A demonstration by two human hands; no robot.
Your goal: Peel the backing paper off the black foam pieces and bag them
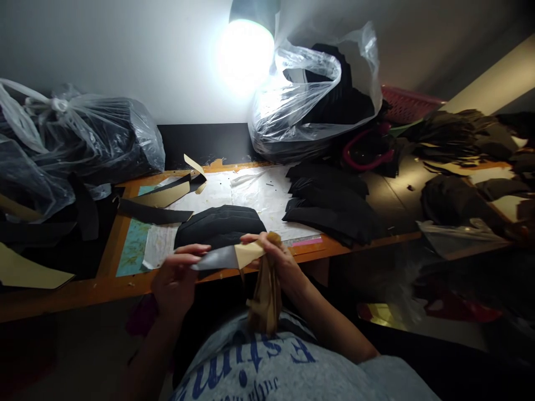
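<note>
Left hand point(175, 278) pinching one end of a strip point(217, 258) between thumb and fingers; right hand point(284, 262) closed around a bunched brown cloth point(265, 295), fingers also at the strip's other end. Strip is grey toward the left hand, cream toward the right, held in the air in front of the table's near edge. Brown cloth hangs from the right hand, down before the grey shirt point(271, 362). Just beyond the hands, black stack point(221, 220) lying partly on white paper point(251, 186); second black stack point(326, 206) to its right, fanned, overlapping the paper. Loose black and tan pieces point(156, 211) left of the first stack, on the wood-edged table point(111, 250). Farther back: tied plastic bag point(92, 139) at left, loose-topped plastic bag point(271, 122) near the lit lamp point(246, 55), pink basket point(412, 104) behind at right
</note>
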